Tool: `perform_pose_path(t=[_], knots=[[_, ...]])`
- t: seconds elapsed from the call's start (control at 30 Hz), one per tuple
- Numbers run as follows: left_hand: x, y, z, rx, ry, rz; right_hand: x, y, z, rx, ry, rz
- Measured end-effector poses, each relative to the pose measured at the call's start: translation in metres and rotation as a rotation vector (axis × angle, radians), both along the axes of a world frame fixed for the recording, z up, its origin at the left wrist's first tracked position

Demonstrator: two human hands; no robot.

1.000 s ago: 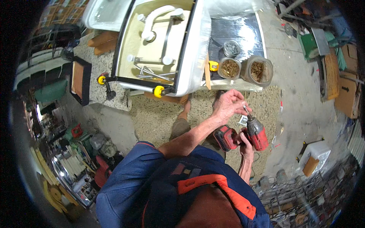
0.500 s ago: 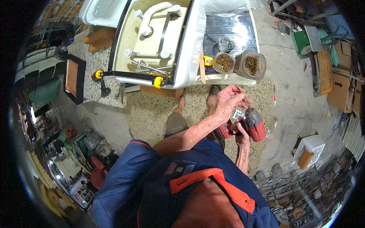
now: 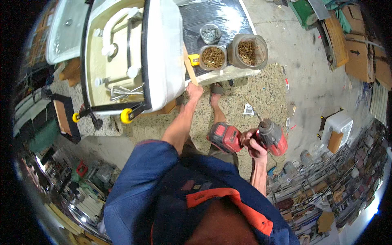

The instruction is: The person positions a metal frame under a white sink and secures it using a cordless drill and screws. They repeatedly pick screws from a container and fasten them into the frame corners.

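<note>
My left hand (image 3: 194,92) is closed on the near end of a thin wooden strip (image 3: 189,67), which lies against the side of an upturned white tub (image 3: 165,53). In my right hand (image 3: 256,146) is a red and black cordless drill (image 3: 274,138), its battery (image 3: 223,136) toward my legs. A long thin bit (image 3: 254,109) points forward from its nose. Past the strip stand a yellow tape measure (image 3: 194,60), a tub of brass-coloured screws (image 3: 213,57), a larger screw container (image 3: 247,51) and a small cup of grey fasteners (image 3: 210,34).
A black frame with yellow caps (image 3: 126,116) runs around the tub, whose underside carries a white drain hose (image 3: 108,34). A paper scrap (image 3: 248,109) lies on the speckled floor. Cardboard boxes (image 3: 359,57) stand at right; a white basin (image 3: 337,126) sits on the floor.
My left hand has left the drill's nose and moved left onto the wooden strip. The drill stays in my right hand. The view has shifted, so the tub appears farther left.
</note>
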State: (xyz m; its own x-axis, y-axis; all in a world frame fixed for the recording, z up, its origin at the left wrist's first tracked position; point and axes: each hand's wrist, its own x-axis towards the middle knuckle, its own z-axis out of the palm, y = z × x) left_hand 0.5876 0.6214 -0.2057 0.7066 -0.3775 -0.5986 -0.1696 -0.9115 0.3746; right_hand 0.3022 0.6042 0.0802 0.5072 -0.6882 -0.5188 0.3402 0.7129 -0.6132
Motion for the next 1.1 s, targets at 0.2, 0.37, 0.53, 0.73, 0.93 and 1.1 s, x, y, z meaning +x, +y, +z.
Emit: perform_pose_path(t=[0.2,0.37,0.53,0.73,0.93,1.1], knots=[[0.003,-0.030,-0.042,0.151,-0.139,-0.044,-0.036,0.027,-0.029,0.108,0.023,-0.130],[-0.009,-0.030,0.006,0.207,-0.056,-0.111,-0.048,0.034,-0.030,0.068,0.176,-0.140],[-0.021,0.038,-0.001,0.253,0.123,0.008,-0.047,0.029,-0.025,0.062,0.154,-0.151],[-0.049,0.144,0.016,0.021,0.261,-0.101,-0.038,0.028,-0.009,0.074,0.130,-0.076],[-0.026,0.206,0.214,-0.001,0.852,0.029,-0.026,0.006,0.021,-0.038,0.157,0.067],[0.024,0.256,0.345,-0.307,0.721,-0.119,-0.018,-0.028,0.021,-0.401,0.191,0.014]])
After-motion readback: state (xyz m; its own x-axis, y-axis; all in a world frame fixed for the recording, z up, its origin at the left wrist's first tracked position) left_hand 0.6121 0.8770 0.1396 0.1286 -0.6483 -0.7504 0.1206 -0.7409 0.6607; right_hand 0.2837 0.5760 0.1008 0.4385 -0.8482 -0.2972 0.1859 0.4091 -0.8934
